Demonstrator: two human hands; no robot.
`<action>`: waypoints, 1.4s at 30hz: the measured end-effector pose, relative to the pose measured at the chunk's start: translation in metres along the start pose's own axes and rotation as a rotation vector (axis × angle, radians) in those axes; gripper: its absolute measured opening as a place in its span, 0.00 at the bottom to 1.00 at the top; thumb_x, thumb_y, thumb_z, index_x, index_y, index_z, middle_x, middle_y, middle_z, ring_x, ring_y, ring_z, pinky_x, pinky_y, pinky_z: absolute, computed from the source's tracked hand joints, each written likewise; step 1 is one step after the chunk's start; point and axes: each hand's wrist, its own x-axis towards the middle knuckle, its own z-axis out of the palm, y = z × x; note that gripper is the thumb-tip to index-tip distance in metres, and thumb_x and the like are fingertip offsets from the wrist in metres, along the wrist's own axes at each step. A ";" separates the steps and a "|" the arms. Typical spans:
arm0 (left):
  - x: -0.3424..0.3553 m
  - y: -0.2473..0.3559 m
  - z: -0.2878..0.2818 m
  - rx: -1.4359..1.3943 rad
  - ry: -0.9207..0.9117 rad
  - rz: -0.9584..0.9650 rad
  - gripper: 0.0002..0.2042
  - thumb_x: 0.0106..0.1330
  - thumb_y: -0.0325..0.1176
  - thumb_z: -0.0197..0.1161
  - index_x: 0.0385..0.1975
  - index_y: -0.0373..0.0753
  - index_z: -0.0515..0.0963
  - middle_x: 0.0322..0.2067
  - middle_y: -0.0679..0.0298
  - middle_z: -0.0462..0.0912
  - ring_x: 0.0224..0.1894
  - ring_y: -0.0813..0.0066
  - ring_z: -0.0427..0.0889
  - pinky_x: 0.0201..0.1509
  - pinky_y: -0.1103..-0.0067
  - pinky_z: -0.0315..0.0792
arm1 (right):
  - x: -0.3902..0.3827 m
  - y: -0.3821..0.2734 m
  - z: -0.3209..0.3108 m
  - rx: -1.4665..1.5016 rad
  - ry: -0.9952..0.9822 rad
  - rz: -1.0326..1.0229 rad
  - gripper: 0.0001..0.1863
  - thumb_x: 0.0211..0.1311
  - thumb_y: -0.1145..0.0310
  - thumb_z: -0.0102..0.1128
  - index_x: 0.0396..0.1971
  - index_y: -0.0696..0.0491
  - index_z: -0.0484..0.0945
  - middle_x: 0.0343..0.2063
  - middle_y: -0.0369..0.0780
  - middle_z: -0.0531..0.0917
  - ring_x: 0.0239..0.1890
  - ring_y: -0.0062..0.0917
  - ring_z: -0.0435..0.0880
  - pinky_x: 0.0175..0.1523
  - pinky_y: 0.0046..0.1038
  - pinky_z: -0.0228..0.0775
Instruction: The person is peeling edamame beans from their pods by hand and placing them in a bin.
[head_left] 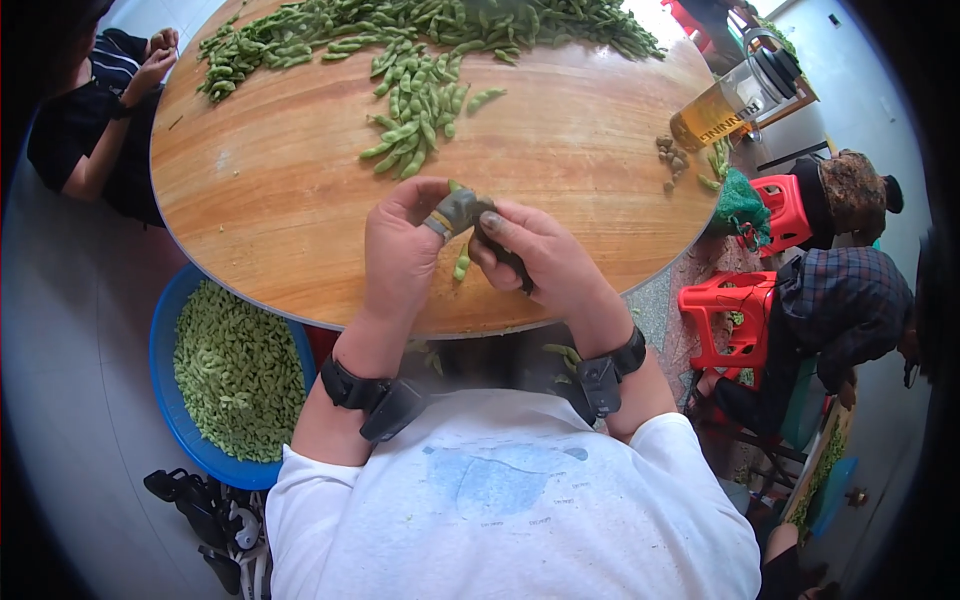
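Note:
Over the near part of the round wooden table, my hands meet at the fingertips. My left hand (400, 240) is closed, with a grey cover banded in yellow (455, 213) around its thumb. A bit of green soybean pod (455, 186) shows at its fingertips. Curled close against it is my right hand (540, 245), dark covering (508, 262) over its fingers; what it pinches is hidden. Just below the fingers a green pod (461, 264) is visible, and I cannot tell whether it is held or lies on the table. Ahead lies a trail of soybean pods (410, 115).
A pod heap (450, 25) covers the far side of the table (260, 190). At right stand a pitcher of amber liquid (715, 110) and small brown lumps (670, 160). Left below is a blue basin (168, 395) of shelled beans. People sit left and right; red stools (725, 315) stand at right.

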 end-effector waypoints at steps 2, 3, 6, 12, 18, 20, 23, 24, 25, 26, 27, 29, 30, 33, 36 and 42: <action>0.000 0.000 0.000 0.043 0.003 0.010 0.07 0.56 0.20 0.60 0.34 0.34 0.75 0.30 0.66 0.79 0.33 0.82 0.78 0.38 0.86 0.72 | 0.007 -0.002 -0.002 -0.048 -0.007 -0.008 0.09 0.68 0.67 0.42 0.34 0.55 0.70 0.19 0.30 0.68 0.17 0.09 0.61 0.19 0.13 0.50; 0.000 -0.001 -0.001 0.025 0.003 -0.007 0.06 0.57 0.21 0.59 0.34 0.34 0.76 0.30 0.66 0.80 0.33 0.82 0.78 0.37 0.86 0.72 | 0.008 -0.001 -0.003 -0.065 -0.006 -0.015 0.09 0.67 0.66 0.43 0.34 0.55 0.71 0.19 0.30 0.68 0.16 0.09 0.60 0.19 0.13 0.49; 0.001 0.004 -0.006 -0.152 -0.070 -0.137 0.05 0.59 0.23 0.58 0.34 0.34 0.76 0.30 0.65 0.80 0.32 0.82 0.78 0.36 0.87 0.72 | 0.005 -0.007 -0.002 -0.094 -0.010 0.035 0.09 0.67 0.65 0.44 0.33 0.55 0.71 0.18 0.30 0.68 0.16 0.09 0.59 0.18 0.13 0.48; 0.001 0.007 -0.008 -0.227 -0.138 -0.211 0.06 0.60 0.25 0.58 0.35 0.34 0.75 0.29 0.66 0.79 0.28 0.83 0.78 0.30 0.88 0.72 | 0.010 -0.015 -0.001 -0.375 0.036 -0.019 0.10 0.65 0.67 0.45 0.28 0.56 0.72 0.17 0.29 0.69 0.16 0.11 0.61 0.20 0.15 0.52; -0.002 0.008 0.005 0.235 -0.022 -0.068 0.08 0.60 0.20 0.53 0.39 0.33 0.74 0.30 0.66 0.78 0.28 0.82 0.77 0.31 0.87 0.74 | 0.025 -0.006 -0.011 -0.660 0.163 -0.192 0.10 0.63 0.69 0.46 0.26 0.57 0.72 0.15 0.29 0.68 0.17 0.12 0.63 0.21 0.19 0.55; -0.001 0.007 0.004 0.169 0.008 -0.044 0.09 0.60 0.19 0.49 0.38 0.31 0.74 0.29 0.65 0.78 0.29 0.81 0.77 0.32 0.85 0.75 | 0.028 -0.010 -0.009 -0.562 0.166 -0.142 0.10 0.63 0.68 0.46 0.27 0.57 0.73 0.14 0.30 0.69 0.17 0.12 0.63 0.21 0.19 0.55; 0.001 0.006 -0.002 0.001 0.083 -0.083 0.11 0.61 0.18 0.45 0.38 0.31 0.75 0.28 0.64 0.78 0.27 0.83 0.75 0.29 0.87 0.71 | 0.039 -0.023 -0.011 -0.642 0.106 -0.057 0.13 0.63 0.64 0.47 0.26 0.58 0.75 0.13 0.33 0.70 0.17 0.14 0.65 0.21 0.21 0.57; 0.003 0.005 -0.005 0.000 0.077 -0.078 0.11 0.61 0.18 0.45 0.38 0.31 0.75 0.28 0.64 0.78 0.27 0.83 0.75 0.29 0.87 0.71 | 0.042 -0.034 -0.010 -0.774 0.126 -0.078 0.15 0.62 0.62 0.48 0.26 0.58 0.76 0.13 0.35 0.71 0.17 0.15 0.67 0.22 0.22 0.58; 0.006 0.005 -0.008 -0.038 0.103 -0.079 0.12 0.61 0.18 0.44 0.38 0.31 0.75 0.28 0.64 0.77 0.26 0.83 0.73 0.27 0.88 0.68 | 0.057 -0.037 -0.016 -0.977 0.232 -0.239 0.17 0.60 0.58 0.50 0.26 0.58 0.76 0.15 0.43 0.76 0.19 0.25 0.75 0.25 0.29 0.65; 0.006 0.005 -0.010 -0.072 0.129 -0.079 0.13 0.60 0.18 0.42 0.37 0.31 0.76 0.27 0.65 0.77 0.24 0.84 0.71 0.26 0.89 0.64 | 0.074 -0.037 -0.020 -1.183 0.332 -0.404 0.17 0.59 0.57 0.52 0.26 0.58 0.76 0.18 0.46 0.77 0.23 0.32 0.78 0.28 0.33 0.67; 0.005 0.003 -0.013 -0.065 0.144 -0.069 0.13 0.59 0.18 0.43 0.37 0.31 0.76 0.26 0.66 0.76 0.22 0.86 0.67 0.24 0.90 0.58 | 0.088 -0.036 -0.016 -1.384 0.432 -0.573 0.17 0.58 0.56 0.54 0.27 0.58 0.76 0.21 0.49 0.79 0.26 0.39 0.80 0.31 0.37 0.69; 0.002 0.001 -0.016 0.012 0.081 -0.084 0.14 0.58 0.17 0.42 0.37 0.31 0.76 0.26 0.67 0.76 0.23 0.86 0.68 0.25 0.90 0.59 | 0.101 -0.032 -0.012 -1.462 0.450 -0.537 0.15 0.56 0.58 0.55 0.27 0.57 0.75 0.25 0.51 0.80 0.31 0.45 0.79 0.35 0.42 0.70; 0.000 0.004 -0.013 0.089 0.017 -0.104 0.15 0.57 0.17 0.42 0.37 0.31 0.77 0.26 0.67 0.76 0.24 0.86 0.68 0.26 0.90 0.61 | 0.107 -0.029 -0.015 -1.522 0.443 -0.501 0.14 0.55 0.60 0.55 0.28 0.57 0.75 0.26 0.51 0.80 0.31 0.45 0.79 0.37 0.42 0.70; -0.016 0.010 -0.007 0.470 -0.239 -0.152 0.19 0.53 0.15 0.41 0.40 0.34 0.77 0.27 0.70 0.76 0.26 0.87 0.69 0.31 0.90 0.64 | 0.101 -0.030 -0.020 -1.564 0.422 -0.448 0.10 0.53 0.65 0.55 0.27 0.58 0.75 0.25 0.52 0.80 0.32 0.47 0.79 0.39 0.43 0.70; -0.028 0.009 -0.003 0.529 -0.199 -0.081 0.17 0.52 0.16 0.53 0.43 0.34 0.76 0.26 0.71 0.74 0.26 0.87 0.69 0.30 0.88 0.64 | 0.082 -0.029 -0.042 -1.383 0.368 -0.532 0.10 0.53 0.65 0.54 0.25 0.58 0.75 0.19 0.46 0.78 0.22 0.38 0.77 0.29 0.34 0.66; -0.022 0.014 0.013 0.847 -0.128 0.299 0.19 0.49 0.19 0.62 0.44 0.36 0.75 0.26 0.66 0.73 0.25 0.80 0.70 0.29 0.85 0.66 | 0.021 -0.033 -0.026 -0.410 0.178 0.077 0.10 0.58 0.64 0.57 0.24 0.54 0.73 0.14 0.28 0.67 0.14 0.10 0.60 0.17 0.15 0.48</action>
